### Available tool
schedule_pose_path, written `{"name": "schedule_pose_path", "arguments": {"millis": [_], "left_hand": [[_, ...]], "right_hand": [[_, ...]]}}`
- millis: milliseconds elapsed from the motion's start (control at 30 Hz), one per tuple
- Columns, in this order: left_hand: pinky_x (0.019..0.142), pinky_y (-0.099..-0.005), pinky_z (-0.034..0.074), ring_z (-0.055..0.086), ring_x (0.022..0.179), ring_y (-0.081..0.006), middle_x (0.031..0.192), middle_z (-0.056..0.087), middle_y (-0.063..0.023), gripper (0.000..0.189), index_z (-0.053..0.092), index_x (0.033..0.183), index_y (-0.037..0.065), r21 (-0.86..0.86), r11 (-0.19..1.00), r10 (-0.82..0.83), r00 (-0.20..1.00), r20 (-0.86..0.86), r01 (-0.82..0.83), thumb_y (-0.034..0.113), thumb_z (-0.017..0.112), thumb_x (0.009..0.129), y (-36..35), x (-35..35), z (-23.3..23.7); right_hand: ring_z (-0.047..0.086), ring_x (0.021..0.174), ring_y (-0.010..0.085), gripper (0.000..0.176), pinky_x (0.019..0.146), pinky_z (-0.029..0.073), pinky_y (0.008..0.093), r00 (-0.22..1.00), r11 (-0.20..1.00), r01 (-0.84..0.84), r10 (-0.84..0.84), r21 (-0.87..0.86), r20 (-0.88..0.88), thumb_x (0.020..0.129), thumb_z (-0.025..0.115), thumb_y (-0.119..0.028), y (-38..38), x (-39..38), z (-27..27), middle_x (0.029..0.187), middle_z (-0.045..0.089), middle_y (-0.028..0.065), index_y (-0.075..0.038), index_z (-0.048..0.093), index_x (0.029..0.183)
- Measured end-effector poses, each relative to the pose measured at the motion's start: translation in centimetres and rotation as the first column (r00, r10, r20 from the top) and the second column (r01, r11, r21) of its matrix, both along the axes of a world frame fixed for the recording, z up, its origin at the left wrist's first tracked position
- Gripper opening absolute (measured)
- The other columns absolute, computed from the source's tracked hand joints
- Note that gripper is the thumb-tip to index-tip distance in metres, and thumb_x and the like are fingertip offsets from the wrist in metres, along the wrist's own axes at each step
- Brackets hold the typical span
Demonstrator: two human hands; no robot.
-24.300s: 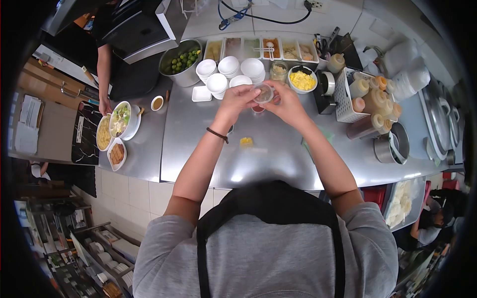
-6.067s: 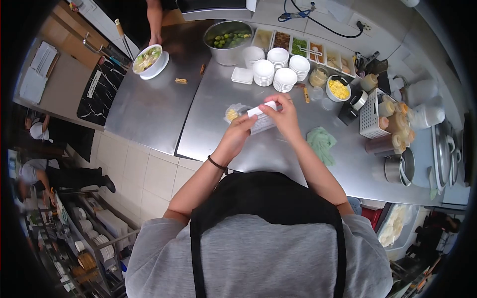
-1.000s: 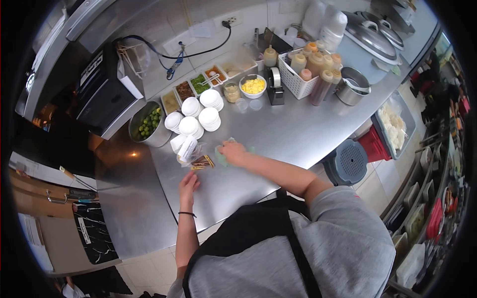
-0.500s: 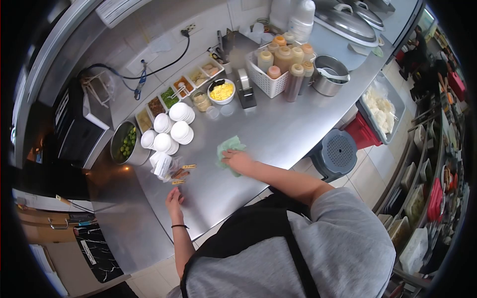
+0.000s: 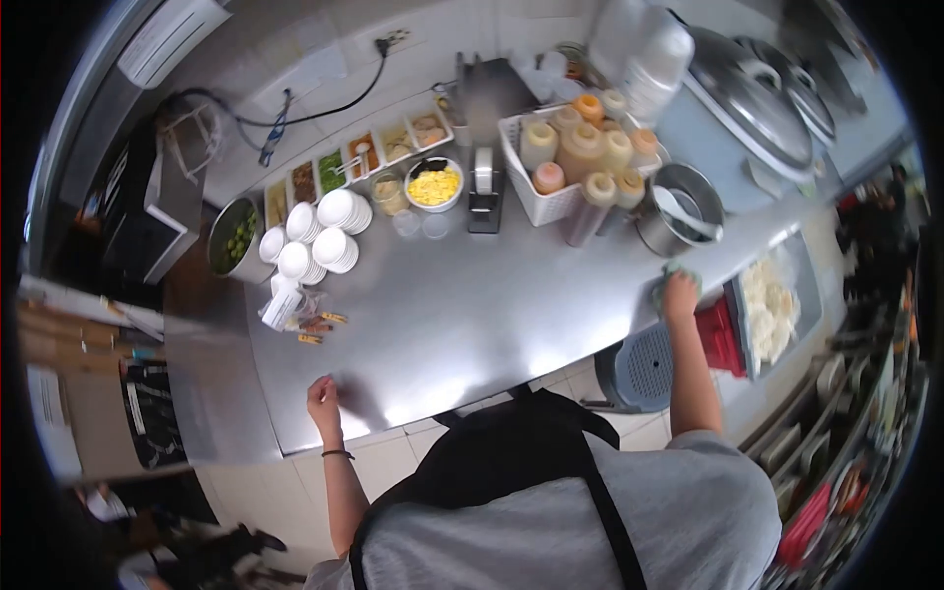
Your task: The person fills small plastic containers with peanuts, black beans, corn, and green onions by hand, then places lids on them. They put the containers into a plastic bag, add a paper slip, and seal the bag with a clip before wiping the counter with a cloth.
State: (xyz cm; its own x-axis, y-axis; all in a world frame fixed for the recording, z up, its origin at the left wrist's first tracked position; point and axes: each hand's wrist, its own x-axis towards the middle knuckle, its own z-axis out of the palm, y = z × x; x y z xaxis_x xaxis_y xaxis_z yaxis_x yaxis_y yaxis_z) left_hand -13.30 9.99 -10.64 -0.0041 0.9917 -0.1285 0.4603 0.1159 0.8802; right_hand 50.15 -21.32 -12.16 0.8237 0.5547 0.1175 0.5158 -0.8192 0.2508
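My right hand [image 5: 680, 293] presses a green cloth [image 5: 661, 285] onto the steel counter [image 5: 472, 315] near its right front edge, just below a metal pot [image 5: 678, 211]. Over the counter's left front part is my left hand [image 5: 324, 395], its fingers curled together; whether anything is between them is too small to tell. Beyond that hand lie yellow clips [image 5: 311, 339] and a plastic bag [image 5: 285, 307], close to stacks of white lids [image 5: 334, 250].
Along the back stand food trays [image 5: 332, 169], a bowl of yellow food [image 5: 434, 185], a tape dispenser [image 5: 484, 197] and a basket of sauce bottles [image 5: 539, 205]. A grey stool [image 5: 644, 372] and a bin of white food [image 5: 772, 315] are beside the counter.
My right hand has swept the green cloth from mid-counter to the right edge. My left hand stays over the left front part. The view has shifted and turned.
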Motion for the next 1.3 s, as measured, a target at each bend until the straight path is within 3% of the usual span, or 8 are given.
{"name": "schedule_pose_path", "arguments": {"millis": [67,167,400,467,633,867,1067,1300], "left_hand": [[0.077,-0.0268,0.045,0.057,0.088,-0.018,0.101,0.059,-0.0105,0.015,0.064,0.092,0.001,0.092,0.996,0.027,0.997,-0.072,-0.021,0.01,0.061,0.08,-2.4,-0.1,-1.4],[0.073,-0.0297,0.048,0.054,0.101,-0.0215,0.11,0.056,-0.0118,0.014,0.065,0.093,0.004,0.141,0.989,0.058,0.992,-0.114,-0.042,0.01,0.06,0.081,-7.3,2.4,1.2],[0.067,-0.03,0.052,0.057,0.096,-0.0246,0.11,0.055,-0.0122,0.014,0.064,0.093,0.005,0.125,0.982,0.159,0.979,-0.13,-0.143,0.009,0.061,0.08,-16.9,4.4,2.9],[0.069,-0.0304,0.052,0.056,0.097,-0.0249,0.11,0.054,-0.0125,0.016,0.064,0.094,0.005,0.097,0.973,0.222,0.956,-0.189,-0.207,0.01,0.061,0.079,-20.6,3.6,2.0],[0.069,-0.0316,0.051,0.062,0.081,-0.0249,0.099,0.061,-0.0126,0.021,0.066,0.093,0.005,-0.204,0.86,0.451,0.883,-0.126,-0.468,0.019,0.063,0.079,-32.7,0.8,0.5],[0.071,-0.0339,0.049,0.063,0.077,-0.0236,0.083,0.066,-0.0126,0.026,0.066,0.09,0.005,-0.256,0.479,0.845,0.52,-0.122,-0.839,0.027,0.063,0.077,-49.7,1.1,-4.0],[0.075,-0.036,0.049,0.062,0.082,-0.0276,0.086,0.066,-0.0142,0.028,0.067,0.086,0.006,-0.331,0.153,0.924,0.254,-0.286,-0.931,0.031,0.061,0.075,-61.0,5.9,-8.0],[0.078,-0.0389,0.048,0.061,0.085,-0.0304,0.089,0.065,-0.0153,0.032,0.068,0.088,0.006,-0.639,-0.151,0.726,0.355,-0.589,-0.754,0.033,0.062,0.072,-73.9,16.0,-11.3]], "right_hand": [[0.059,0.088,0.0244,0.022,0.073,0.047,0.0329,0.97,0.935,-0.234,0.245,-0.266,0.006,0.079,0.049,-0.012,3.8,-3.3,0.6,0.091,0.061,0.0131,0.001,0.057,0.095],[0.057,0.093,0.0307,0.026,0.069,0.052,0.0355,0.868,0.889,-0.451,0.457,0.077,-0.193,0.077,0.051,-0.01,10.5,-12.5,1.9,0.105,0.055,0.022,0.002,0.058,0.099],[0.059,0.089,0.0293,0.028,0.07,0.051,0.0366,0.041,0.161,-0.876,0.964,0.455,-0.261,0.076,0.054,-0.007,18.4,-30.5,4.3,0.107,0.057,0.0202,-0.003,0.06,0.103],[0.061,0.077,0.0245,0.028,0.068,0.049,0.0325,-0.273,0.457,-0.58,0.671,0.674,-0.69,0.077,0.056,-0.006,20.8,-33.7,4.6,0.095,0.063,0.017,-0.004,0.062,0.104],[0.06,0.093,0.0282,0.029,0.082,0.045,0.0335,-0.194,0.262,-0.569,0.878,0.779,-0.437,0.08,0.054,-0.007,28.2,-36.3,9.7,0.101,0.062,0.0167,-0.003,0.06,0.107],[0.054,0.099,0.0355,0.041,0.085,0.043,0.0423,0.026,0.059,-0.991,0.968,0.122,-0.251,0.078,0.051,-0.007,29.5,-42.2,4.3,0.107,0.055,0.0208,-0.007,0.051,0.119],[0.056,0.094,0.0365,0.037,0.082,0.044,0.0423,-0.486,-0.441,-0.872,0.834,0.214,-0.261,0.077,0.052,-0.003,23.9,-54.6,3.4,0.102,0.059,0.0194,-0.006,0.057,0.113],[0.06,0.093,0.019,0.037,0.082,0.044,0.0284,-0.693,-0.208,-0.706,0.396,0.677,-0.602,0.074,0.053,0.006,26.8,-59.8,6.3,0.101,0.063,0.0128,-0.005,0.061,0.109]]}}
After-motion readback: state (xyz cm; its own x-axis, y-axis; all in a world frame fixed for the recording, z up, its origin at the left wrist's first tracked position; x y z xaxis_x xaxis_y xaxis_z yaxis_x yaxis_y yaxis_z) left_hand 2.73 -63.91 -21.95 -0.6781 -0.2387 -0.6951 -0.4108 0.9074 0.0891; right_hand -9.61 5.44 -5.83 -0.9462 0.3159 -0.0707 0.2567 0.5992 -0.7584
